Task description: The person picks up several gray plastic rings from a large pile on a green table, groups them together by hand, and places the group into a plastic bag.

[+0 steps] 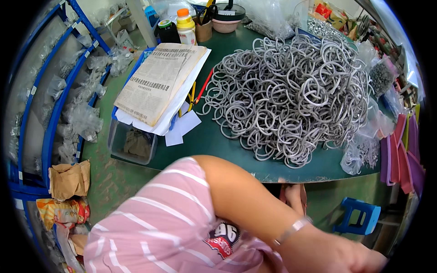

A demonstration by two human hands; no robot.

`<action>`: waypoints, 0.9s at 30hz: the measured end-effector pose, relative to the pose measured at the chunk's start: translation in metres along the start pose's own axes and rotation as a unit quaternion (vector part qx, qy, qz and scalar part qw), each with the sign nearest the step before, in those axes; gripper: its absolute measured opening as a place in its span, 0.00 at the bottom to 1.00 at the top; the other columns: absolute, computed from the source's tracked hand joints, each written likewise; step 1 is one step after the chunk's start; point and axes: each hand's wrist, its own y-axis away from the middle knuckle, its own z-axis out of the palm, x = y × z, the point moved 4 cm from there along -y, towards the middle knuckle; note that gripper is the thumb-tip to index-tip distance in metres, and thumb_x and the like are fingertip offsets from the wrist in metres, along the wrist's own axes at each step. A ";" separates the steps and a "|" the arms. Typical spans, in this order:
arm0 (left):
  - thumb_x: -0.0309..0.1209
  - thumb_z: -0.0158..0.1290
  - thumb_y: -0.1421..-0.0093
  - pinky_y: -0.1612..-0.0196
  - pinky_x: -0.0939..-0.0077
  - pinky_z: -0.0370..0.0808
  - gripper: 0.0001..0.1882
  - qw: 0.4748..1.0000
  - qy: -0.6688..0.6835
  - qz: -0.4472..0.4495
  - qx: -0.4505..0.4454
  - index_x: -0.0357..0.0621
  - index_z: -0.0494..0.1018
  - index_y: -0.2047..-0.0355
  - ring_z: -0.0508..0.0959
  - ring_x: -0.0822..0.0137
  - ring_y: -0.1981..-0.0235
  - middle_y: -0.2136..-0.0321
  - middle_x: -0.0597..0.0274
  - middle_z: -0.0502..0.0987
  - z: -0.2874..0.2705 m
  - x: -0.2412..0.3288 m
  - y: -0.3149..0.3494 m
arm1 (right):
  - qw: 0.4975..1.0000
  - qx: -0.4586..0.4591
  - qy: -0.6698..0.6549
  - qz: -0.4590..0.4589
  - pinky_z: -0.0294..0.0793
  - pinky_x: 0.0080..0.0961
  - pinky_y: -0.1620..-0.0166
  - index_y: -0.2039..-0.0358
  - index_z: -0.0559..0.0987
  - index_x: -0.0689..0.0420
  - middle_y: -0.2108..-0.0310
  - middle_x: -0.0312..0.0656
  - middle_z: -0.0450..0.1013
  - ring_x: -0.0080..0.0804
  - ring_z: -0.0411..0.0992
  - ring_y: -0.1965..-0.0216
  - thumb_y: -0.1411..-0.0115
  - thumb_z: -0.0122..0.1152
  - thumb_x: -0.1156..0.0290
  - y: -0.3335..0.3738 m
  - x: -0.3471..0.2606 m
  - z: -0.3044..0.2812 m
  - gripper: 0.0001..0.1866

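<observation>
My left hand (339, 255) is at the lower right, past the table's front edge. Its forearm crosses my body from a pink striped sleeve, and a silver bracelet (292, 230) circles the wrist. Motion smears the fingers, so I cannot make out their pose or anything in them. My right hand does not show. Nearest on the table, beyond my arm, lies a large heap of grey metal rings (291, 95), many of them seemingly with a gap. Some bare skin (295, 196) appears below the table edge, partly covered by my arm; probably a foot or leg.
Newspapers (154, 82) lie on a clear plastic bin (132, 143) at the green table's (182, 157) left. Bottles (185, 27) stand behind. Bagged small parts (359, 152) sit at the right edge. A blue stool (358, 216) is on the floor; blue shelving (52, 132) stands left.
</observation>
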 end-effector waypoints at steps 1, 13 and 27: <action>0.34 0.47 0.36 0.60 0.80 0.67 0.12 0.995 -0.095 -0.009 0.031 0.38 0.71 0.61 0.71 0.76 0.63 0.67 0.64 0.73 -0.015 0.005 0.020 | 0.999 -0.025 -0.016 0.022 0.66 0.29 0.48 0.57 0.74 0.69 0.56 0.51 0.73 0.39 0.70 0.52 0.49 0.53 0.85 0.009 -0.011 -0.001 0.17; 0.24 0.55 0.48 0.60 0.68 0.72 0.12 0.148 -0.803 -0.165 0.553 0.38 0.70 0.63 0.74 0.55 0.66 0.66 0.52 0.72 -0.092 0.160 0.290 | 0.999 0.008 0.033 -0.024 0.64 0.24 0.46 0.48 0.67 0.67 0.52 0.47 0.70 0.34 0.68 0.51 0.46 0.50 0.88 0.035 -0.013 -0.006 0.23; 0.40 0.57 0.45 0.67 0.67 0.71 0.21 0.072 -0.882 -0.211 0.415 0.36 0.70 0.58 0.75 0.57 0.72 0.74 0.52 0.74 -0.129 0.156 0.291 | 0.980 -0.004 0.201 0.004 0.74 0.34 0.58 0.54 0.74 0.65 0.63 0.54 0.75 0.47 0.75 0.63 0.49 0.64 0.67 0.119 -0.152 -0.032 0.24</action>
